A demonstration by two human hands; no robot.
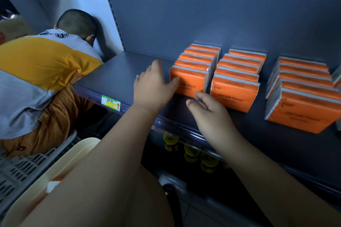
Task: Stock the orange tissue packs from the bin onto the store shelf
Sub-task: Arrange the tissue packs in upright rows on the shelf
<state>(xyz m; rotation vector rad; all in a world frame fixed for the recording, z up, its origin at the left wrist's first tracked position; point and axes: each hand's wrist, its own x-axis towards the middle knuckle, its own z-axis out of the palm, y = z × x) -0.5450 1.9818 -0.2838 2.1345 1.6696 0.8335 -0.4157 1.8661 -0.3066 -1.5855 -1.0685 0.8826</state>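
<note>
Orange tissue packs stand upright in three rows on the dark shelf. The left row's front pack sits near the shelf's front edge. My left hand is spread with straight fingers just left of that pack, its thumb touching the pack's front left edge. My right hand hovers low in front of the pack with loosely bent fingers, its fingertips at the pack's bottom right corner, holding nothing. The middle row and right row stand further right. A cream bin at lower left shows orange packs inside.
Another person in a yellow and grey shirt crouches at the left, close to the shelf's left end. A grey slatted crate lies beneath them. Yellow-green bottles stand on the shelf below. A price label is on the shelf edge.
</note>
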